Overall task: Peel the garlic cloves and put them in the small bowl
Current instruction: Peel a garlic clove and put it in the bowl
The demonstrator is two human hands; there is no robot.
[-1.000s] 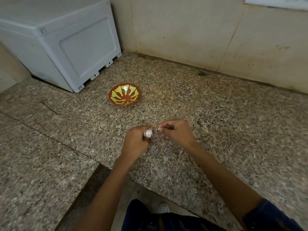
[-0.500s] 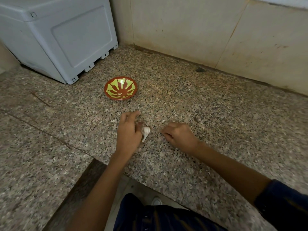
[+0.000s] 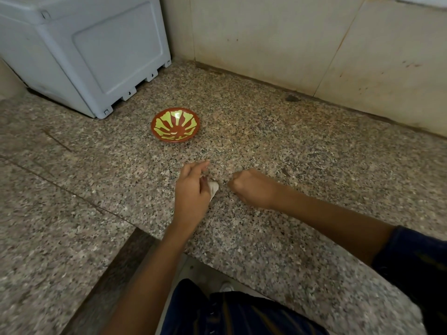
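Garlic set down on the counter, bowl not yet filled.

A second ago both hands were working the garlic point(image 3: 214, 188) together in the air; now it lies on the speckled granite counter point(image 3: 290, 153), tucked against the thumb side of the left hand point(image 3: 192, 189), whose fingers are loosely spread, the forefinger pointing toward the small bowl point(image 3: 175, 125). I cannot tell if that hand pinches the garlic or merely rests against it. The right hand point(image 3: 254, 187) has come away and sits just beside, knuckles down, fingers curled under; whether it holds a broken-off clove or a scrap of skin is hidden. The bowl stands well apart toward the grey plastic bin point(image 3: 84, 49) and looks empty, so the peeling seems barely begun.
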